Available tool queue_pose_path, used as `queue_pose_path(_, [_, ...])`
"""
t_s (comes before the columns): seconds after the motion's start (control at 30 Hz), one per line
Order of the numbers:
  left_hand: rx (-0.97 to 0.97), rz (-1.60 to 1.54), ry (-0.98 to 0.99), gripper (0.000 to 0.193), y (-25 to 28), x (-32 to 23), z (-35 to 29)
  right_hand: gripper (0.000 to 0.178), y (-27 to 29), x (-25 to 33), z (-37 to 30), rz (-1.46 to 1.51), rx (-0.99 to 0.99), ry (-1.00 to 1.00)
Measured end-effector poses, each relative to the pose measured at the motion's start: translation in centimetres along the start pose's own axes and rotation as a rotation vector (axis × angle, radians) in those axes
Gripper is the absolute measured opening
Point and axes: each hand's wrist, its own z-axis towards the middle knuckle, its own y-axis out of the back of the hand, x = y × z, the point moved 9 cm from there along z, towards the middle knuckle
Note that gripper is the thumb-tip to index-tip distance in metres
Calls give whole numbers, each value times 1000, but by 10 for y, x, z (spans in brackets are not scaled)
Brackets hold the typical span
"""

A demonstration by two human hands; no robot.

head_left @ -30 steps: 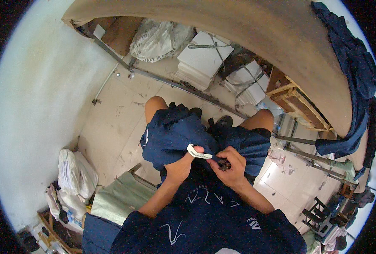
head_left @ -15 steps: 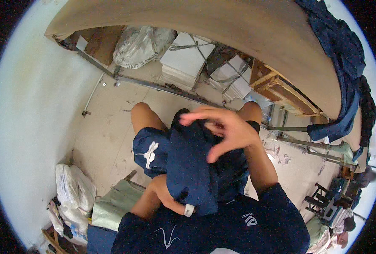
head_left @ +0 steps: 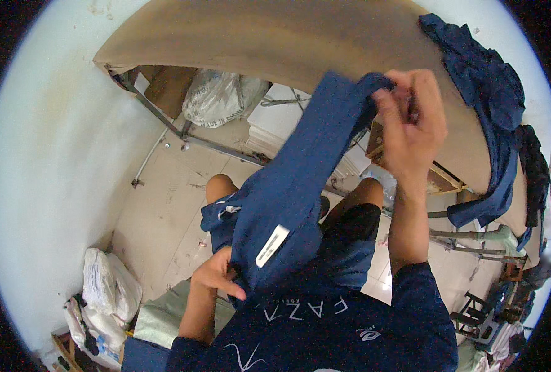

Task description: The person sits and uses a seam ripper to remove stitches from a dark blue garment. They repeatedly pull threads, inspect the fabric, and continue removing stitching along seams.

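Observation:
A navy garment [head_left: 300,167] with a white label [head_left: 272,246] is stretched slantwise over my lap. High on the right, in front of the tan table, my right hand [head_left: 415,118] pinches its upper end. Down at the lower left, my left hand [head_left: 221,276] grips its near edge, thumb on top and fingers partly hidden under the cloth. A small white cord [head_left: 229,209] shows beside the garment, over my left thigh. Which kind of garment it is, I cannot tell.
Ahead stands a table with a tan cover [head_left: 257,43]. Under it are a clear plastic bag [head_left: 216,99] and tied white stacks [head_left: 275,121]. Navy clothing [head_left: 483,105] hangs over its right end. White bags [head_left: 108,282] lie at left, a dark stool [head_left: 471,313] at right.
My right hand has moved up and right, from open above the lap to gripping the cloth's end. The bunched garment is now drawn out, and its label shows. My left hand has shifted slightly left.

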Motion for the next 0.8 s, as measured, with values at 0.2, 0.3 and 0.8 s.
queue_pose_path(0.2, [-91, 108, -606, 40, 60, -88, -106, 22, 71, -104, 30, 108, -350, -349])
queue_pose_path(0.3, [-596, 300, -415, 36, 80, -114, -111, 22, 77, -84, 30, 34, -242, -366])
queue_pose_path(0.8, [-810, 848, -266, 80, 23, 88, 141, 14, 54, 10, 6, 189, -158, -297])
